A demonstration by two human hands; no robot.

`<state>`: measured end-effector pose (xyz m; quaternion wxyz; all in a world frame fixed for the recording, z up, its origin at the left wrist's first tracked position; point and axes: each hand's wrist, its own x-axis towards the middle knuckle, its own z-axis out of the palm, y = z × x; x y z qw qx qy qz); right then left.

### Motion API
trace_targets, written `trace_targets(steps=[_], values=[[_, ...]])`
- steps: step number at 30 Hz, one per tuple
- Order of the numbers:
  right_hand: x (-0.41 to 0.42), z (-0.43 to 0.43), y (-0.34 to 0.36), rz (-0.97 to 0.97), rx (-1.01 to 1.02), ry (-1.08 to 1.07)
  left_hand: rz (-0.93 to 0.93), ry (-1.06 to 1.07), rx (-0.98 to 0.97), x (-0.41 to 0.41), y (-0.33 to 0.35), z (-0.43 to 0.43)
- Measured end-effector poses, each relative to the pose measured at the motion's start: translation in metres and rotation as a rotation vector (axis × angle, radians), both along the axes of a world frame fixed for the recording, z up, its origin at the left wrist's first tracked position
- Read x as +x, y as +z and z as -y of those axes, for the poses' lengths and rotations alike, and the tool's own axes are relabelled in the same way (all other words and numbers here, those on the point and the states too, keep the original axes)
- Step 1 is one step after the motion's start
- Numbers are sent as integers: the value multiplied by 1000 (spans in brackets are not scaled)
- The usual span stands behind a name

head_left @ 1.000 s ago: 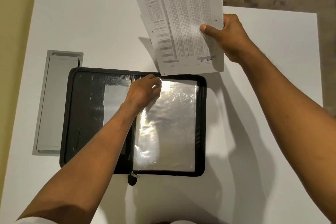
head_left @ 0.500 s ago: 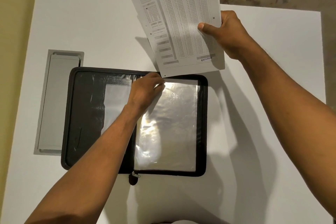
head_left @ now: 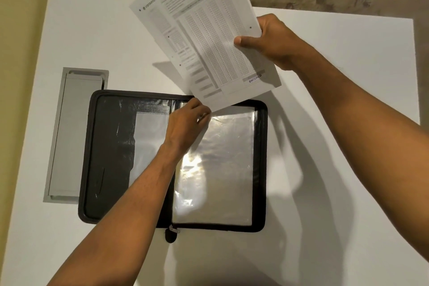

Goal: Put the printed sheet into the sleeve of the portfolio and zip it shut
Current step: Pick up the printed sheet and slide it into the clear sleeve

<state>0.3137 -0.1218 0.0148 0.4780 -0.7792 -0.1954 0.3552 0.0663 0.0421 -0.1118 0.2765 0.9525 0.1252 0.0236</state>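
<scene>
- My right hand (head_left: 276, 42) has tipped the printed sheet (head_left: 206, 35) since a moment ago. It stood almost straight before, and now it leans to the left.
- The thumb and fingers are pressed together on the right edge of the paper. There may be more than one sheet in the pinch.
- The sheet is up in the air over the far side of the portfolio (head_left: 111, 146). Its low corner is now just beside my left hand (head_left: 185, 123).
- My left hand has stayed at the top edge of the clear sleeve (head_left: 218, 165). Its fingertips pinch the plastic there, I think to hold the mouth open.
- So I think the paper is now lined up to slide in.
- The portfolio lies open on the white table (head_left: 348, 146), so the zip pull (head_left: 171, 234) must wait.
</scene>
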Motion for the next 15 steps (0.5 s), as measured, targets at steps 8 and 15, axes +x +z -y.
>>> trace_targets(steps=[8, 15], values=[[-1, -7, -15, -60, -5, -8, -47, 41, -49, 2, 4, 5], [15, -3, -19, -111, -22, -53, -44, 48, -80, 5, 12, 6]])
